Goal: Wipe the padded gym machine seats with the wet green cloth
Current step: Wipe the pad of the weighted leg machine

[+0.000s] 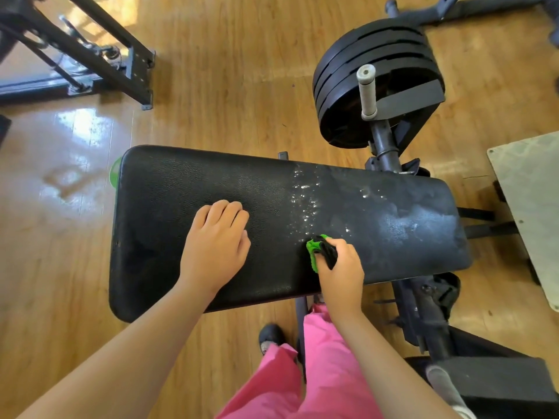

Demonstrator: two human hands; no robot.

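A long black padded seat (181,192) lies across the middle of the view. Its right half is wet, with water drops and a shiny smear. My right hand (340,267) grips a bunched green and black cloth (314,249) and presses it on the pad near the front edge, just right of the middle. My left hand (216,246) rests on the dry left half of the pad with its fingers bent under at the tips, holding nothing.
A stack of black weight plates (363,55) on a post with a grey grip (366,92) stands behind the pad's right end. A grey foot plate (532,201) is at the right, a black machine frame (90,55) at the far left. Wooden floor all round.
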